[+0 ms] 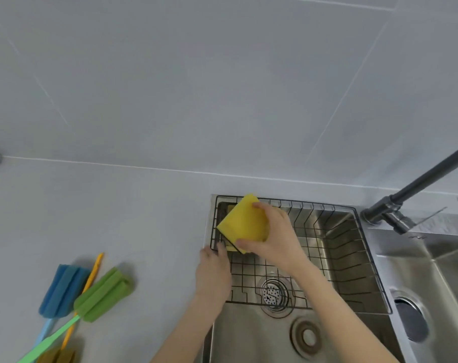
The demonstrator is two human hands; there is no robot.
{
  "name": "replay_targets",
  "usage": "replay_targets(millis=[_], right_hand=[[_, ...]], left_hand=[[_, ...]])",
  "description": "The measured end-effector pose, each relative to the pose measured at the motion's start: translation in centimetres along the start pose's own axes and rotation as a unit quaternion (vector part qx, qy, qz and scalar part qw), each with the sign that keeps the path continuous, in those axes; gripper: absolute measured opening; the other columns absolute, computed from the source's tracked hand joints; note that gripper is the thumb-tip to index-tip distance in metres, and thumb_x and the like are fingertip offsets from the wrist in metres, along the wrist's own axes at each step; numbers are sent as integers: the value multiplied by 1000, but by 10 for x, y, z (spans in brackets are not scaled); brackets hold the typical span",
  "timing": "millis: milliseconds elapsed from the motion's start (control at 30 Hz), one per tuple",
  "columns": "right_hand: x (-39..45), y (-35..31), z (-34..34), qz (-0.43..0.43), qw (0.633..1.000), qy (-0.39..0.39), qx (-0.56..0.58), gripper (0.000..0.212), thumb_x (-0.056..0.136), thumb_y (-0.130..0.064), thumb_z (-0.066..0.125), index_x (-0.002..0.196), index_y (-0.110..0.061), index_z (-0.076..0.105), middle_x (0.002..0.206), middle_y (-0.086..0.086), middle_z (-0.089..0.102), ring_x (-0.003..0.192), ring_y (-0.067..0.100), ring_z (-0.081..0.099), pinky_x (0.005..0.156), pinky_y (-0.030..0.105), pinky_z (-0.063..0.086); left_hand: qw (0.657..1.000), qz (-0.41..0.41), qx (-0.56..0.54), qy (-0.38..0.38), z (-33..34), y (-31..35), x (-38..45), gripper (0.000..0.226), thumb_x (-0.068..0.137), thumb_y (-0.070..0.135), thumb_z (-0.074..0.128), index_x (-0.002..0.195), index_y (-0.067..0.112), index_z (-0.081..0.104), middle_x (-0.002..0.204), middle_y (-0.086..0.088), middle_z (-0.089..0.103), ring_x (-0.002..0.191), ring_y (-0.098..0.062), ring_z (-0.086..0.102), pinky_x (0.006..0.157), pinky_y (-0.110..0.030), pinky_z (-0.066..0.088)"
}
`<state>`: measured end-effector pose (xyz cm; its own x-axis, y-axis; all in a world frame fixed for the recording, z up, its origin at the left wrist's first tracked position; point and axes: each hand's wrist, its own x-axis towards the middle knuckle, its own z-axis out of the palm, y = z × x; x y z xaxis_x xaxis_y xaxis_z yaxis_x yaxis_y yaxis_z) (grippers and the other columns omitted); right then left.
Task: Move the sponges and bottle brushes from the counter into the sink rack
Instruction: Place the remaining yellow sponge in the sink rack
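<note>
The right hand (271, 238) grips a yellow sponge (242, 222) between thumb and fingers, holding it tilted above the far-left corner of the rack (353, 260), which sits in the sink (251, 336). Another yellow sponge lies beneath it in the rack, largely hidden. The left hand (213, 273) rests on the rack's left rim, fingers curled over the wire; it holds nothing else. Well to the left of that hand, on the counter (118, 210), lie a blue brush (61, 290), a green brush (102, 294) and an orange-handled brush (93, 272), overlapping.
</note>
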<state>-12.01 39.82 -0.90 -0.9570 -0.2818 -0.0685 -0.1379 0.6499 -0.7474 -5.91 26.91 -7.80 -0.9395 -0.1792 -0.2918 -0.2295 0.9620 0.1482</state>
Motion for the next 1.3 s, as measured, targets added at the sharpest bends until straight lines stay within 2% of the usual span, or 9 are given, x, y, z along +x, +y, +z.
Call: replay_targets(millis=[100,167,233,333,467,700,1133,1300], right_hand=[[-8,30,-36,8,998,42,-36,87,55,-44,82,128,-34,37,117,-18,35,125,18,30,101,37,36],[-12,51,-57,7,996,48,-74,88,55,-42,82,130,-31,37,130,-10,40,127,21,29,102,48,40],[-13,70,-71,5,991,38,-125,89,55,-41,83,131,-28,38,143,-3,39,130,23,27,105,52,35],[-9,102,-83,-4,980,-3,-199,88,58,-38,82,133,-26,36,150,-2,31,137,22,21,113,47,25],[5,135,-81,-25,963,-77,-255,88,61,-31,80,135,-25,33,152,-1,28,141,20,16,116,45,21],[32,158,-54,-36,952,-147,-267,87,63,-28,81,135,-23,32,153,1,27,142,21,15,116,43,18],[51,164,-37,-27,934,-175,-312,87,65,-28,80,137,-25,30,155,1,20,144,22,10,118,46,10],[47,163,-35,-22,921,-144,-362,85,66,-35,79,137,-29,32,148,8,24,136,31,16,112,44,22]], left_hand=[[1000,7,6,0,-5,0,4,47,90,13,52,131,6,29,124,-14,52,114,-24,47,89,-27,47],[1000,11,9,2,-4,-2,8,33,90,12,51,121,7,40,120,-10,56,111,-22,48,90,-25,44],[1000,2,-4,6,-4,-5,10,22,92,14,50,113,10,48,116,-6,59,109,-20,49,88,-23,42],[1000,-6,1,9,-3,-3,9,18,93,17,49,110,11,51,115,-4,60,110,-18,49,89,-22,41],[999,-12,33,-12,-4,3,11,17,92,16,50,108,12,51,115,-2,59,107,-17,51,89,-21,40],[998,-55,15,-17,-4,6,18,9,88,11,55,96,8,56,105,-9,63,99,-23,53,79,-27,44],[998,-50,32,-6,-2,6,19,8,89,11,55,96,9,56,106,-7,62,99,-22,52,79,-24,42],[998,-51,20,1,-1,6,18,9,89,10,54,98,8,56,107,-8,62,101,-22,52,82,-25,43]])
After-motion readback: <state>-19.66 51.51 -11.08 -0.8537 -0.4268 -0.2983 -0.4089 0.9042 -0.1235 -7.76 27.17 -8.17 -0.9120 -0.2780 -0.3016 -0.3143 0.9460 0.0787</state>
